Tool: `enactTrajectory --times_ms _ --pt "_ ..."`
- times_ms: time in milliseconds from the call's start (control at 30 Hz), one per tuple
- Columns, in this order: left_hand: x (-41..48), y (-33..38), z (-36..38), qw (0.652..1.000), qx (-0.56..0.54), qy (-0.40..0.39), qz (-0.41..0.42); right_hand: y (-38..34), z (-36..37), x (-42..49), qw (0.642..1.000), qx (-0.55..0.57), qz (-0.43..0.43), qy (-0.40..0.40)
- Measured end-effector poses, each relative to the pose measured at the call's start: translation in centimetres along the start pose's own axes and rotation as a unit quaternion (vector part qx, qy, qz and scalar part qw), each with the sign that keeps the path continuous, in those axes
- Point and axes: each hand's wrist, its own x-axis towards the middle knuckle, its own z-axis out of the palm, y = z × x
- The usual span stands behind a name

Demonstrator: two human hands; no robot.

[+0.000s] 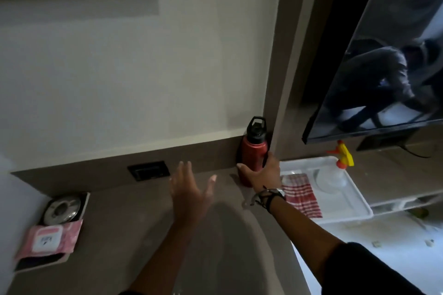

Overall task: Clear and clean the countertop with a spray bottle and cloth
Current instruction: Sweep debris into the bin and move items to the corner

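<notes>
My right hand (260, 175) is wrapped around the lower body of the red metal water bottle with the black loop cap (254, 151), thumb on the near left side and fingers (271, 158) curled round the right side, so it is clamped on the bottle. The bottle stands upright in the back right corner of the brown matte worktop (134, 223), close against the wall panel. A dark watch and cord bracelets (271, 195) sit on that wrist.

My left hand (189, 189) hovers above the middle of the worktop with its fingers (185, 170) spread wide, holding nothing and apart from the bottle.

To the right, on a lower white surface, lies a white plastic tray (347, 199). In it I see the clear spray bottle with the yellow and orange trigger head (341, 163) standing at the far end, and the red and white striped cloth (302, 195) lying flat just beside it, partly behind my right wrist.

At the left edge of the worktop a pink pack of wipes (49, 238) rests over a recessed compartment, just in front of a round shiny metal lid (62, 208). A dark socket plate (148, 170) is set into the back panel.
</notes>
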Motion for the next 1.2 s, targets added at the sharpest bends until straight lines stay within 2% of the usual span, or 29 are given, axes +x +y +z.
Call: enactTrajectory --times_ms 67,167,367,533,767,967,1200 --pt "0.0 0.6 0.7 1.000 0.022 -0.006 0.007 -0.3 1.0 1.4 0.999 0.050 0.013 -0.016" --pt "0.1 -0.2 0.5 0.999 0.038 -0.032 -0.014 -0.5 2.4 2.5 0.993 0.110 0.039 0.007" --pt "-0.9 -4.0 -2.8 0.996 0.076 -0.007 -0.039 -1.5 3.5 1.1 0.997 0.074 0.022 0.029" --pt "-1.6 -10.2 -7.5 0.989 0.130 0.022 -0.070 -3.9 6.5 -4.5 0.994 0.095 -0.043 -0.031" --pt "-0.6 -20.5 -14.5 0.971 0.174 0.078 -0.141 -10.9 17.7 -14.1 0.971 0.107 -0.116 -0.180" --pt "0.0 -28.3 -17.4 0.967 0.174 0.104 -0.152 -16.7 27.9 -18.3 0.961 0.163 -0.080 -0.208" --pt "0.6 -32.0 -17.3 0.974 0.160 0.064 -0.149 -19.3 33.7 -19.4 0.956 0.112 -0.129 -0.240"
